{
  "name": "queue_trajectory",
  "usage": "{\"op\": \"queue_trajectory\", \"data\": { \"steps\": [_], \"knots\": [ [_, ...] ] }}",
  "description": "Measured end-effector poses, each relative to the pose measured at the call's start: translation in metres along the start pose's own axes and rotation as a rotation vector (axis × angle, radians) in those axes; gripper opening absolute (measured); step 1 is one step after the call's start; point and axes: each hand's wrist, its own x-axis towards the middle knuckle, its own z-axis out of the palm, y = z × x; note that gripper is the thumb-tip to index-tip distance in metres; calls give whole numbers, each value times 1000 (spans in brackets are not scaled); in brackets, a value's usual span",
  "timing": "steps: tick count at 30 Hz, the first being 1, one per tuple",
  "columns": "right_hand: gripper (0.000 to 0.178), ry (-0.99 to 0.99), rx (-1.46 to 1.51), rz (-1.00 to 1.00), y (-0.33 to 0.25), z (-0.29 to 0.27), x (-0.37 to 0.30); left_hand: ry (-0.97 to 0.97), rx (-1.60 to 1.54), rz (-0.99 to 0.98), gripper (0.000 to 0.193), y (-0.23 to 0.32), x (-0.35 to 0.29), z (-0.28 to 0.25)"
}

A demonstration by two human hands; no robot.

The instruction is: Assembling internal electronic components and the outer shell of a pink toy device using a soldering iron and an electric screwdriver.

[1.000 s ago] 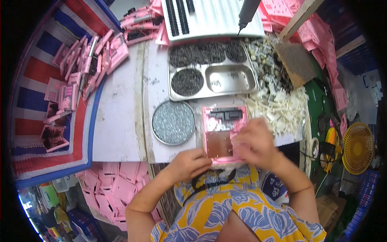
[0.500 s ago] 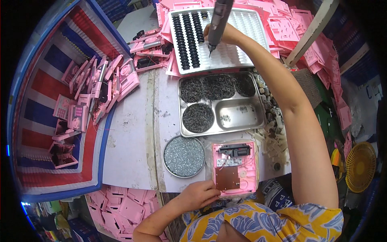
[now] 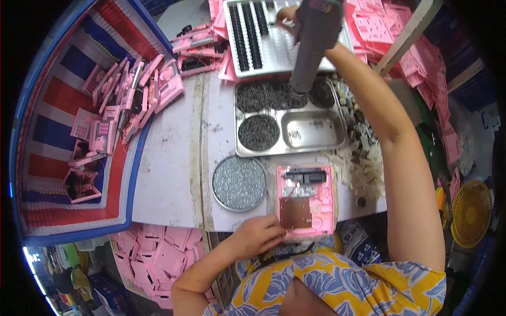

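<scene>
A pink plastic casing (image 3: 324, 203) lies at the table's front edge, with a brown circuit board (image 3: 295, 213) and a black part (image 3: 305, 176) inside. My left hand (image 3: 258, 234) is closed on its lower left corner. Far off, my right hand (image 3: 286, 17) reaches over a white ribbed tray (image 3: 284, 60) with rows of black round parts (image 3: 245, 37). Its fingers are pinched beside the shortest row; a small dark spot shows at the fingertips, too small to name. A grey electric screwdriver (image 3: 313, 50) hangs tip down, hiding part of this hand.
A steel compartment tray (image 3: 290, 150) holds dark screws, with a round dish (image 3: 239, 184) of silvery small pieces nearer. A striped-lined bin (image 3: 55, 110) with pink assemblies stands left. Pink panels (image 3: 374, 26) pile up far right, by a post (image 3: 408, 39). Below left lie pink shells (image 3: 161, 258).
The whole view has shifted, so the table sits higher in it. The screwdriver now hangs larger and lower, over the steel tray. My right hand has moved slightly right; my left stays at the casing.
</scene>
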Motion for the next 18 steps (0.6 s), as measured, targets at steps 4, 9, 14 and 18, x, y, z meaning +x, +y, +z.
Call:
{"op": "queue_trajectory", "data": {
  "steps": [4,9,14,18],
  "knots": [
    [21,458,529,218,-26,-101,-101,29,9,-33,18,-3,-5,2],
    [21,778,465,505,-148,-202,-335,44,19,-8,22,7,-2,7],
    [15,-167,302,449,-272,-92,-413,-13,87,-53,22,14,2,0],
    [17,-281,-12,281,-276,-63,-414,-8,106,-59,20,13,2,0]
  ]
}}
